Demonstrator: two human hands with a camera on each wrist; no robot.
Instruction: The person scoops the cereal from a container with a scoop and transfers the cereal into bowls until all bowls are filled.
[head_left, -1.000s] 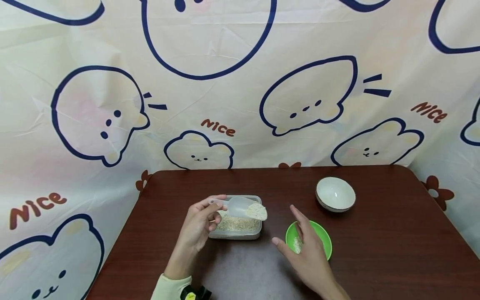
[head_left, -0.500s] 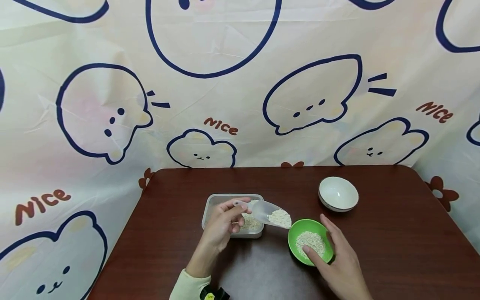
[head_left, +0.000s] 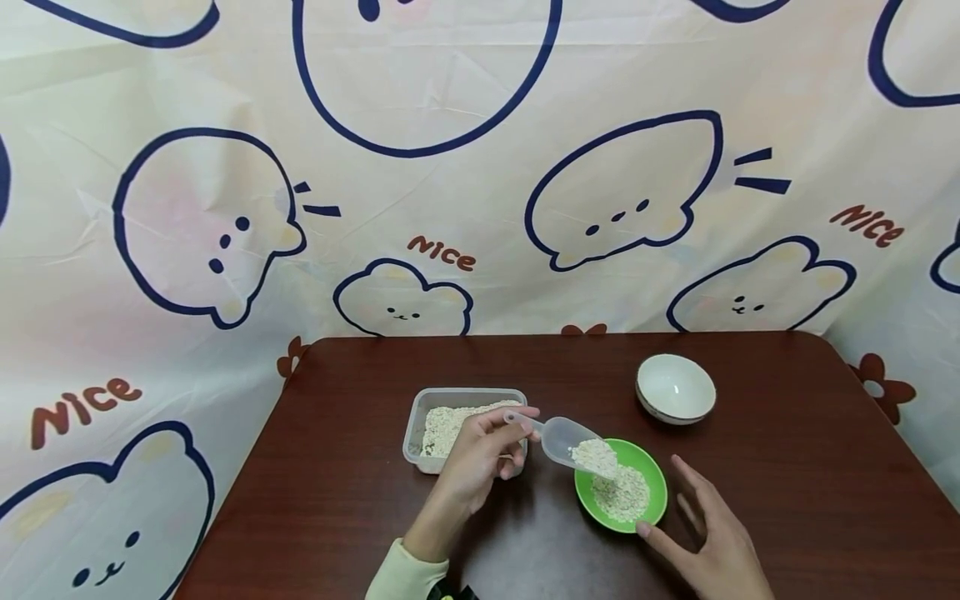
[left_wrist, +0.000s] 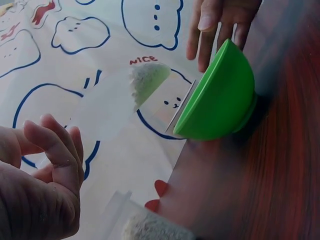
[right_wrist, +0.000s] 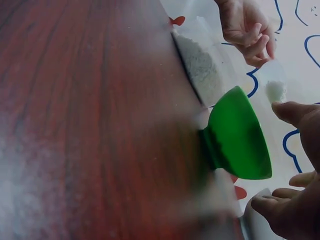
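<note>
My left hand (head_left: 480, 454) pinches the handle of a clear plastic scoop (head_left: 561, 438), which carries a heap of pale oat flakes (head_left: 594, 457). The scoop's tip reaches over the left rim of a green bowl (head_left: 654, 492) and tilts down toward it. Oat flakes also lie in the bowl's bottom. In the left wrist view the scoop (left_wrist: 102, 112) hangs above the bowl (left_wrist: 225, 95), apart from it. My right hand (head_left: 708, 542) is held just right of the bowl with fingers spread; in the right wrist view its thumb (right_wrist: 290, 112) is clear of the rim.
A rectangular plastic container (head_left: 412, 425) of oat flakes stands left of the green bowl, partly hidden behind my left hand. Behind and to the right sits a white bowl (head_left: 677, 387). A printed cloth (head_left: 480, 200) hangs behind the dark wooden table (head_left: 330, 500).
My left hand has carried the loaded scoop rightward from the container to over the green bowl. The right hand has shifted right, from above the bowl to beside it.
</note>
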